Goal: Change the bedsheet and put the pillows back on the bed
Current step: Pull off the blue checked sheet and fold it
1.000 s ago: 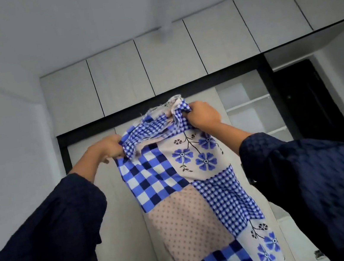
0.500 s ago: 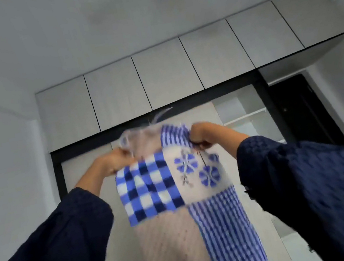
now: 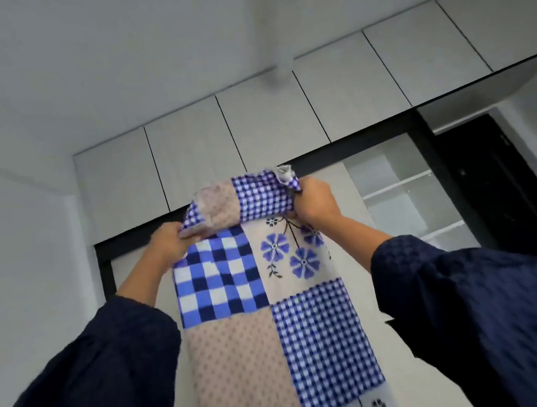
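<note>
Bedsheet (image 3: 270, 309), patchworked in blue checks, dotted beige and flowers, hangs mid-frame from two raised hands, its top edge bunched between them. Left hand (image 3: 169, 243) at nine o'clock of the bunch and right hand (image 3: 315, 204) at three o'clock each grip the cloth with curled fingers; at twelve o'clock, a blurred ceiling shape may be a fan (image 3: 282, 59).
</note>
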